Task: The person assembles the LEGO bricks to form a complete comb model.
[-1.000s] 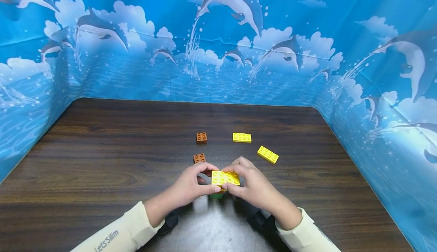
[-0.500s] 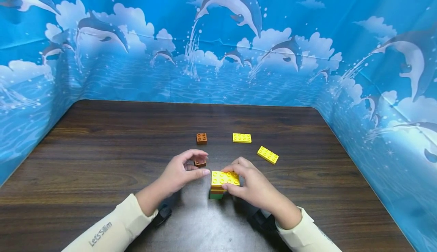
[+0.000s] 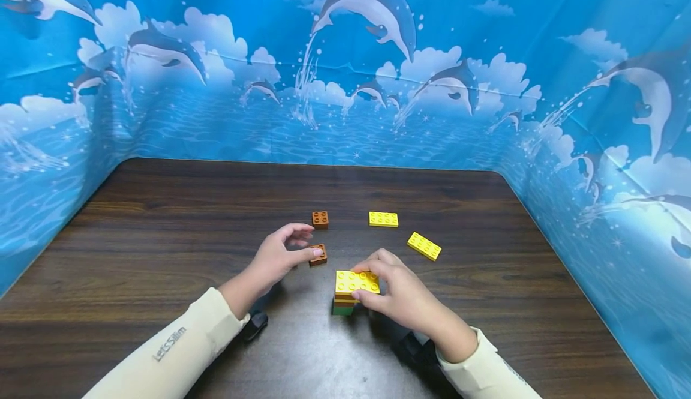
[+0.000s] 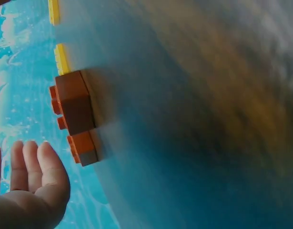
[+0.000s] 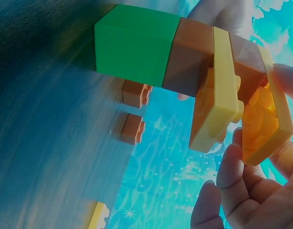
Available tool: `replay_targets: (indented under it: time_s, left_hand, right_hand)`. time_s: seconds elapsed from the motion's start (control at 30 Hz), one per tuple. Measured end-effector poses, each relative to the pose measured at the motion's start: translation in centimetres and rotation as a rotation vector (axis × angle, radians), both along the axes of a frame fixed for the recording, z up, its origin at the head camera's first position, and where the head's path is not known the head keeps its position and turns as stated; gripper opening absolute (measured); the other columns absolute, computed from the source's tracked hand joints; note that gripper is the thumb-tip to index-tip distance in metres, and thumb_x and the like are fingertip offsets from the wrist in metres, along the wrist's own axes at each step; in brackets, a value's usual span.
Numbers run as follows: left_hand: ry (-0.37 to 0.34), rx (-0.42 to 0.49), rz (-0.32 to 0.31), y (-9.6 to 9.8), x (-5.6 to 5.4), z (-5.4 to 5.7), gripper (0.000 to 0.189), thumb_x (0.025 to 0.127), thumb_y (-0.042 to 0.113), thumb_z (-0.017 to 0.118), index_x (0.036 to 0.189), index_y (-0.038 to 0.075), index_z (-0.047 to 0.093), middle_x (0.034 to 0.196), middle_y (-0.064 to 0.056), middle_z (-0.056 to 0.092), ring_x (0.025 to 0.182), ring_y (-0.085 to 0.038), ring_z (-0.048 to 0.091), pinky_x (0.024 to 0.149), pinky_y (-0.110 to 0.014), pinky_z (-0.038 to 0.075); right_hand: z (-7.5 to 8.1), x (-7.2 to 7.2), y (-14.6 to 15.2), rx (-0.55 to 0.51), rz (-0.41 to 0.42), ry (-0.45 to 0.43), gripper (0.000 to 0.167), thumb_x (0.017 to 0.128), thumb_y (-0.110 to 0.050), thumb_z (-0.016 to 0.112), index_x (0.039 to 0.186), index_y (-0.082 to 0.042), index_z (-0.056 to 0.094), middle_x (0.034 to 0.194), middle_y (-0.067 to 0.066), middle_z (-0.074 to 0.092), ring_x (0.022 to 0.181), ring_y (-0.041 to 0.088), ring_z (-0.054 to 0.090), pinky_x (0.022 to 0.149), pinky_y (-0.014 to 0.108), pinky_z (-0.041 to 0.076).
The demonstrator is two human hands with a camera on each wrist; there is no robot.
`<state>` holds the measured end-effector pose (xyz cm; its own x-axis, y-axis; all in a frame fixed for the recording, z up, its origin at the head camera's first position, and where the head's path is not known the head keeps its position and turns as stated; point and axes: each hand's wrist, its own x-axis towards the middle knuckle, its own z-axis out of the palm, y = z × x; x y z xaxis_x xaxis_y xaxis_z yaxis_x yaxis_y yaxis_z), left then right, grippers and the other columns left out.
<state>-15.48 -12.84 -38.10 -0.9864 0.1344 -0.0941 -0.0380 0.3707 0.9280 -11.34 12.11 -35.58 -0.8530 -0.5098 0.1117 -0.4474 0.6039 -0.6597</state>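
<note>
A tower of toy building bricks (image 3: 343, 298) stands at the front middle of the table. In the right wrist view it has a green brick (image 5: 134, 45) at its base, then brown bricks alternating with yellow plates that jut to one side. My right hand (image 3: 393, 284) pinches the top yellow plate (image 3: 353, 280) between thumb and fingers. To the left, my left hand (image 3: 276, 258) is over the nearer brown brick (image 3: 320, 257), fingers relaxed and apart, the thumb overlapping that brick in the head view. The left wrist view shows its fingers (image 4: 52, 164) with nothing between them.
Farther back lies another brown brick (image 3: 320, 219). Two loose yellow plates, one straight (image 3: 384, 219) and one angled (image 3: 424, 246), rest to the right of it. A blue dolphin-print curtain (image 3: 324, 123) borders the dark wooden table (image 3: 189, 219).
The left hand has let go of the top yellow plate and moved left and away to the nearer brown brick. The right hand has stayed on the tower.
</note>
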Motion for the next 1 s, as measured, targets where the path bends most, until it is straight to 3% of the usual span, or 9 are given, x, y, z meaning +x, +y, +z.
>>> replay_targets:
  time_s: [0.17, 0.4, 0.73, 0.9, 1.0]
  left_hand:
    - [-0.082, -0.032, -0.008, 0.0, -0.8, -0.3, 0.060, 0.085, 0.023, 0.074, 0.136, 0.004, 0.049, 0.133, -0.017, 0.053, 0.118, -0.032, 0.051, 0.085, -0.043, 0.051]
    - [-0.129, -0.080, -0.038, 0.1, -1.5, -0.4, 0.060, 0.083, 0.021, 0.077, 0.134, 0.005, 0.051, 0.132, -0.018, 0.052, 0.116, -0.032, 0.050, 0.085, -0.045, 0.048]
    - [-0.131, -0.150, -0.103, 0.3, -2.2, -0.7, 0.058, 0.081, 0.014, 0.078, 0.132, 0.003, 0.053, 0.127, -0.019, 0.053, 0.108, -0.031, 0.052, 0.085, -0.043, 0.047]
    - [-0.132, -0.165, -0.118, 0.3, -2.4, -0.8, 0.059, 0.079, 0.010, 0.078, 0.132, 0.002, 0.052, 0.124, -0.019, 0.052, 0.099, -0.028, 0.053, 0.077, -0.039, 0.047]
    - [-0.127, -0.201, -0.128, 0.4, -2.5, -0.8, 0.060, 0.079, 0.010, 0.079, 0.132, 0.002, 0.052, 0.123, -0.019, 0.052, 0.102, -0.028, 0.053, 0.079, -0.039, 0.047]
  right_hand:
    - [0.0, 0.0, 0.0, -0.001, 0.004, -0.005, 0.030, 0.084, -0.020, 0.074, 0.114, -0.017, 0.067, 0.104, -0.008, 0.054, 0.090, 0.011, 0.049, 0.073, 0.026, 0.045]
    - [0.3, 0.1, 0.1, 0.015, -0.006, -0.026, 0.030, 0.085, -0.020, 0.074, 0.114, -0.016, 0.067, 0.105, -0.009, 0.054, 0.090, 0.011, 0.049, 0.073, 0.026, 0.045]
    - [0.4, 0.1, 0.0, 0.026, -0.011, -0.044, 0.031, 0.085, -0.020, 0.074, 0.115, -0.017, 0.067, 0.106, -0.008, 0.054, 0.090, 0.011, 0.049, 0.073, 0.027, 0.045]
    - [0.4, 0.1, 0.0, 0.031, -0.004, -0.042, 0.031, 0.085, -0.021, 0.073, 0.115, -0.017, 0.067, 0.106, -0.008, 0.054, 0.091, 0.011, 0.049, 0.073, 0.027, 0.045]
    - [0.4, 0.1, 0.1, 0.033, 0.000, -0.041, 0.030, 0.085, -0.021, 0.073, 0.115, -0.017, 0.067, 0.106, -0.009, 0.053, 0.091, 0.011, 0.048, 0.073, 0.027, 0.045]
